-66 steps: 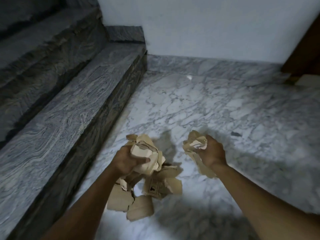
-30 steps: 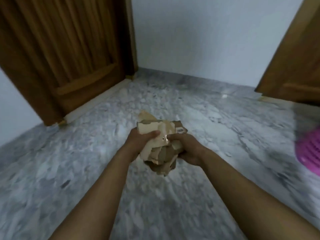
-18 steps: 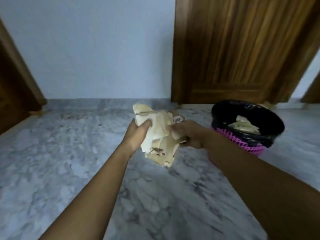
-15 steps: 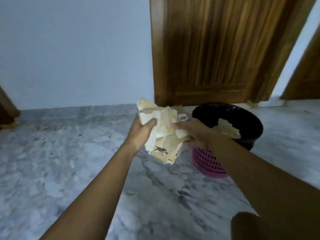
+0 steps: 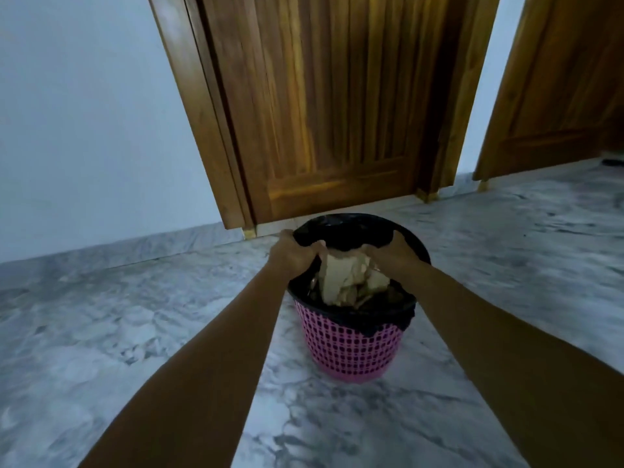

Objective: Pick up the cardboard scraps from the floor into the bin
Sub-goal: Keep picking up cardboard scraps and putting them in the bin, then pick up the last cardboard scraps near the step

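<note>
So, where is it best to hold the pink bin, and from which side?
Probably take the pink bin by its rim, from above, at two opposite sides: it stands upright, tapers downward and shows no handles. Its black liner may slip.

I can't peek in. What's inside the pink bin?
A black liner and tan cardboard scraps, which the left hand and right hand grip. The bottom is hidden beneath them.

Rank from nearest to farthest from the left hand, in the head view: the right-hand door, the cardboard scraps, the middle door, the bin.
1. cardboard scraps: gripped in the left hand.
2. bin: directly beneath the hand.
3. middle door: behind the bin.
4. right-hand door: far right, beyond it.
</note>
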{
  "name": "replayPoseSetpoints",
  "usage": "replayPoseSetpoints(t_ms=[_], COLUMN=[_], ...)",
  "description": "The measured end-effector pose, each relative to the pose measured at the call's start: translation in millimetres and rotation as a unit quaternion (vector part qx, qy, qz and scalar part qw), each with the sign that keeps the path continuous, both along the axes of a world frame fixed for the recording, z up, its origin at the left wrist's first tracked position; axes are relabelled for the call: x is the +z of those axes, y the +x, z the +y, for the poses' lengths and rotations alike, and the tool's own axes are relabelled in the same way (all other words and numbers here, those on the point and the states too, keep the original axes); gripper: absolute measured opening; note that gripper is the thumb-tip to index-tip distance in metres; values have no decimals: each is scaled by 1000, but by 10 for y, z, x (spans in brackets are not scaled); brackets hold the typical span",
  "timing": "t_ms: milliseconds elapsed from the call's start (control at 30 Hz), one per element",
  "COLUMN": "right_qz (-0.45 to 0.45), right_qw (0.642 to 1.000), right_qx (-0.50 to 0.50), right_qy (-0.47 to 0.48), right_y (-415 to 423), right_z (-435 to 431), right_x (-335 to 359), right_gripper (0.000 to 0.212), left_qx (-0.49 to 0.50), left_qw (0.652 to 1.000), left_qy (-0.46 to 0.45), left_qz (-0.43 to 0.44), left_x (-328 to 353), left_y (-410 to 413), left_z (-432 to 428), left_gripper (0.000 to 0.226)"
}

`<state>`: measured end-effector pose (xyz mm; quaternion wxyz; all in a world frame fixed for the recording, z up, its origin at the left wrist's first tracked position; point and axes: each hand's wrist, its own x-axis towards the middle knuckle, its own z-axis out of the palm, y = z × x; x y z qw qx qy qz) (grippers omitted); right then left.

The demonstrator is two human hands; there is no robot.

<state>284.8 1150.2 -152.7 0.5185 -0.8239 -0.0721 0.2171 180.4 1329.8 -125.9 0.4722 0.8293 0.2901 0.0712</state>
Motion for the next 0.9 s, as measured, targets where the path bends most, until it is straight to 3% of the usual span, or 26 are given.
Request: replayPoseSetpoints(t_ms=[100, 200, 267, 433, 667, 900], right_qz=[-26, -78, -137, -214, -196, -176], right_qw=[999, 993, 984, 943, 826, 687], right_qx=[-3, 15, 79, 254, 528, 704], right_qy=[-42, -84, -81, -17, 16, 34], right_y=[-3, -236, -539, -1714, -4104, -6823], right_z=[-4, 203, 520, 1725, 3040, 3250], right_x=[-72, -2, 82, 181, 231, 106], right_gripper=[86, 52, 35, 21, 20, 20], left_qx=[-10, -2, 25, 150, 366, 554], left_qw=[1000, 999, 999, 988, 930, 831], left_qy=[-16, -35, -27, -21, 38, 44], left_qz=[5, -6, -15, -43, -13, -23], left_x=[-110, -32, 44, 250, 377, 220], left_y=[-189, -534, -852, -2185, -4839, -7611], left_z=[188, 370, 543, 1076, 1561, 1064], left_gripper=[75, 54, 49, 37, 38, 35])
